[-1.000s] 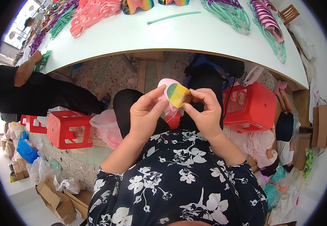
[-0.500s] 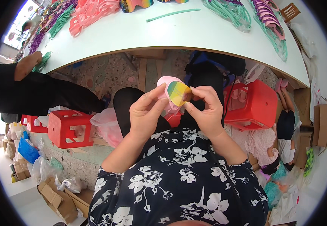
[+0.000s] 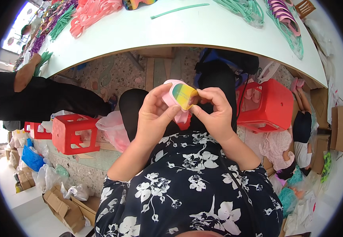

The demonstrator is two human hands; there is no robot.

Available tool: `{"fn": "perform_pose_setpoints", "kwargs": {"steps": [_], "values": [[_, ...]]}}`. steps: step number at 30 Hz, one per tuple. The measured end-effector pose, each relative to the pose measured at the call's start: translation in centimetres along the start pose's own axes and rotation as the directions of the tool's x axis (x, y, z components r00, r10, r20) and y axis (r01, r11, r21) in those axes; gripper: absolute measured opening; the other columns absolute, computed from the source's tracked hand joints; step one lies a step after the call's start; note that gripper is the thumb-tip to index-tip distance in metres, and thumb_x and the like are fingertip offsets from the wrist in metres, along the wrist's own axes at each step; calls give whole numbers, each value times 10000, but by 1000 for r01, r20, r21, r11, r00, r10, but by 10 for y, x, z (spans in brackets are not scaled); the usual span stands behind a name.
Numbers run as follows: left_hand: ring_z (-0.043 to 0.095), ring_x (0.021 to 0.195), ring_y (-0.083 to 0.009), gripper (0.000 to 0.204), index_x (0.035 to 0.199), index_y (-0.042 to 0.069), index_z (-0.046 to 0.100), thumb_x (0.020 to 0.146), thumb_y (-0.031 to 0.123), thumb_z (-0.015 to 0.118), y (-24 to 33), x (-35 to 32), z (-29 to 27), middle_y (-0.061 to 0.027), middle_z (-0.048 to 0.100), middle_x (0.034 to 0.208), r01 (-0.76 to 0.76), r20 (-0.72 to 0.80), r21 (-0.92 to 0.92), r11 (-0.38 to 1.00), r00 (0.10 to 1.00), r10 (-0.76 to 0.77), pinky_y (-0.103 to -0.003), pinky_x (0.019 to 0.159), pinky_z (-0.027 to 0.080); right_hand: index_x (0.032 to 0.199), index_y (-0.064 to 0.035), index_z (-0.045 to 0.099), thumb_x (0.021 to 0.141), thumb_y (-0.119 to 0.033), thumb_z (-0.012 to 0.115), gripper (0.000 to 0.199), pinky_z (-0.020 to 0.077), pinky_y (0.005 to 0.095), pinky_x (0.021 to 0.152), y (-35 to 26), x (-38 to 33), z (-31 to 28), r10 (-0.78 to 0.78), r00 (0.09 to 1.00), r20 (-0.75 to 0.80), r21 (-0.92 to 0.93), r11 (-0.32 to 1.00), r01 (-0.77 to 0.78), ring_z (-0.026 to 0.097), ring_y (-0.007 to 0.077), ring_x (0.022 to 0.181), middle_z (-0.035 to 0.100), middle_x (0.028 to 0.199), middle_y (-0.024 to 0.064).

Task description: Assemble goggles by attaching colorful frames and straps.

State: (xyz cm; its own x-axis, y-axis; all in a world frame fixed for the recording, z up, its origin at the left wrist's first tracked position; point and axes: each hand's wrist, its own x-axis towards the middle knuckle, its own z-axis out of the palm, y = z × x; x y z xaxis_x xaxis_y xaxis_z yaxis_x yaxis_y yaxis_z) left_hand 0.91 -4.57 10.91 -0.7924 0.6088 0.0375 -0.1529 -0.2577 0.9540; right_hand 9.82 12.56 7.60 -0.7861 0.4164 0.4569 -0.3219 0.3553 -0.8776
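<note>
Both my hands hold a small pink frame piece with a rainbow-tinted lens (image 3: 182,96) up over my lap. My left hand (image 3: 153,115) grips its left side, thumb pressed on the pink rim. From the right, my right hand (image 3: 215,112) pinches the lens edge with its fingertips. Part of the pink piece hangs down between the two hands and is partly hidden by them.
A white table (image 3: 187,31) ahead carries pink, green, teal and purple plastic frames. Red plastic stools stand at the left (image 3: 73,132) and right (image 3: 267,106). Another person in a black sleeve (image 3: 41,98) reaches onto the table at left. Cardboard boxes (image 3: 64,207) and bags lie on the floor.
The hands and the pink piece have barely shifted. The person at left has moved their hand a little along the table edge.
</note>
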Motion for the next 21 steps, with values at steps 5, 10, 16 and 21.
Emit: {"fn": "perform_pose_setpoints", "kwargs": {"steps": [5,10,16,21], "values": [[620,1098,-160,671,1385,22,472,802,32,805,24,10,0,-69,613,1209,98,100,116,988,989,-110,-306,963,515,1164,-36,670,763,18,794,423,499,279,824,-3,-1,0,37,998,47,24,999,-38,585,150,932,618,1079,79],[605,1074,-144,724,1336,14,541,711,101,895,47,34,-21,-54,621,1180,72,284,550,832,921,-267,-293,959,490,1156,-38,673,753,14,796,425,501,280,810,-8,-2,2,54,995,79,15,998,-55,592,152,917,625,1059,75],[615,1098,-147,733,1330,16,589,681,129,911,49,41,-24,-67,659,1197,-1,350,541,841,909,-224,-296,969,486,1099,-65,685,750,-55,818,373,521,224,610,-9,0,6,62,996,67,2,998,-62,627,125,891,624,1033,55],[642,1089,-151,750,1365,65,593,686,154,900,35,38,-24,-69,684,1200,-15,360,429,903,920,-156,-311,965,501,1108,-23,673,736,-4,807,397,506,276,790,-16,2,2,131,986,99,7,991,-132,595,149,884,622,1036,77]]}}
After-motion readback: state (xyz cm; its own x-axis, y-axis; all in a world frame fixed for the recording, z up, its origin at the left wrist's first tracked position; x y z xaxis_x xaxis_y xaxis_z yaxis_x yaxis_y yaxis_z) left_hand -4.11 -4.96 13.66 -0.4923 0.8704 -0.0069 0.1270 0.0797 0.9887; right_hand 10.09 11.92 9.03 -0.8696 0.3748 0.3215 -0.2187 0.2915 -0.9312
